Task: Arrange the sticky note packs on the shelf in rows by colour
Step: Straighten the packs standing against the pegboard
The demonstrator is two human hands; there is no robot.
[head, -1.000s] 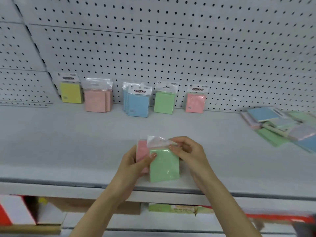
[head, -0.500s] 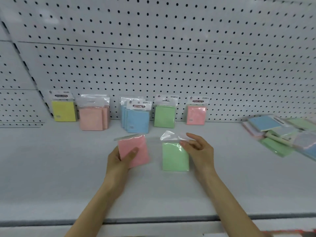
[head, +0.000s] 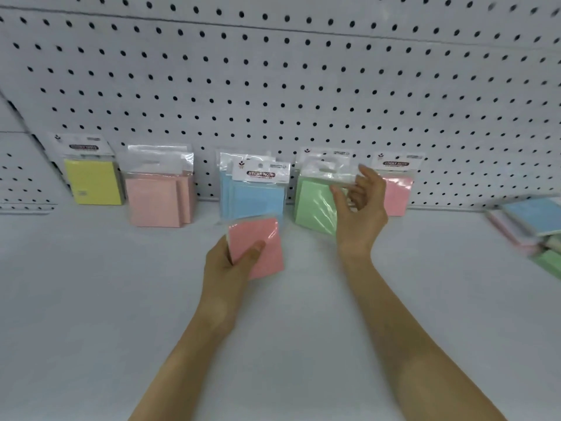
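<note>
My left hand (head: 226,262) grips a pink sticky note pack (head: 261,247) above the white shelf (head: 91,299), just in front of the blue packs (head: 258,199). My right hand (head: 359,208) pinches the clear top of a green pack (head: 314,205), which tilts against the green pack standing at the pegboard. Along the back stand a yellow pack (head: 92,182), pale pink packs (head: 154,202), the blue packs, the green ones and a pink pack (head: 397,192), partly hidden behind my right hand.
A loose heap of mixed packs (head: 531,220) lies at the shelf's right edge, blurred. The white pegboard wall (head: 273,86) closes off the back. Bare shelf surface spreads in front of the standing packs and around my forearms.
My right hand has carried the green pack away from me to the green spot at the back. My left hand moved the pink pack forward toward the blue packs. The camera came closer.
</note>
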